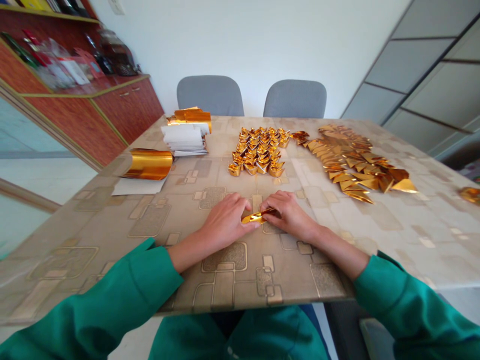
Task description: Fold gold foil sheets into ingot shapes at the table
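A small folded piece of gold foil paper point(255, 218) lies between my two hands, low over the tabletop. My left hand point(229, 217) pinches its left end between thumb and fingers. On the other end, my right hand point(288, 212) is closed, its fingers curled and partly hiding the paper. Beyond my hands stand rows of finished gold paper ingots point(260, 150). To the right, a spread of flat folded gold paper pieces point(348, 160) overlaps in a heap.
Gold foil sheets point(150, 164) curl over white paper at the left, near a taller paper stack point(185, 139). Two grey chairs point(210, 94) stand behind the patterned table point(150, 220). A wooden cabinet point(116, 107) is at the far left. Another gold piece point(470, 195) sits at the right edge.
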Action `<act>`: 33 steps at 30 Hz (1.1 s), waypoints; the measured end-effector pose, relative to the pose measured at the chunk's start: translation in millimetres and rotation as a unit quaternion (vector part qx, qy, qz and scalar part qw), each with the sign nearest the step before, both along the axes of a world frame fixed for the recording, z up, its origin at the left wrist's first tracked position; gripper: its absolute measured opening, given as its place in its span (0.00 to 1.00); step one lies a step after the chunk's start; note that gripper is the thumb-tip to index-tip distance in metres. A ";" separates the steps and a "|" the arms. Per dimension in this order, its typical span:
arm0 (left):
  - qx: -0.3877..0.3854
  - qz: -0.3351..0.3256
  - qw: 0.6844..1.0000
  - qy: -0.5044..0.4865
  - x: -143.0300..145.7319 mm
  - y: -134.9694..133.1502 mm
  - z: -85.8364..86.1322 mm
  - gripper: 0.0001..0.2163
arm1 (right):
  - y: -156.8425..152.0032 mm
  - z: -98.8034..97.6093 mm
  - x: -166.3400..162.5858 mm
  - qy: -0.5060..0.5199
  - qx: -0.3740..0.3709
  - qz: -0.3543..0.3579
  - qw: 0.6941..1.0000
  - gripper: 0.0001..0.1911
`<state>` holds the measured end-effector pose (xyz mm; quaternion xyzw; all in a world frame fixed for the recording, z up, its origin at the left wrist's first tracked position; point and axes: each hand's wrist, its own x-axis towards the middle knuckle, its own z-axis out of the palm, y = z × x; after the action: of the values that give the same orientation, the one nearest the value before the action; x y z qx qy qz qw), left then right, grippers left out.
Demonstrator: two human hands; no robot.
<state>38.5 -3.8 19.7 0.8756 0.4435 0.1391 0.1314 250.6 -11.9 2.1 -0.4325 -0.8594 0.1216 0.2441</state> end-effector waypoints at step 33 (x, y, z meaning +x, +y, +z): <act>-0.237 0.066 0.868 -0.431 2.4 -1.5 0.1 0.15 | 10.3 15.8 26.1 0.337 -0.178 -0.085 0.920 0.18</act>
<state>40.9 -5.3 19.8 0.6398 0.4187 0.4021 0.5035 276.7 -1.6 18.0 -0.4738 -0.6501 0.3901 0.4479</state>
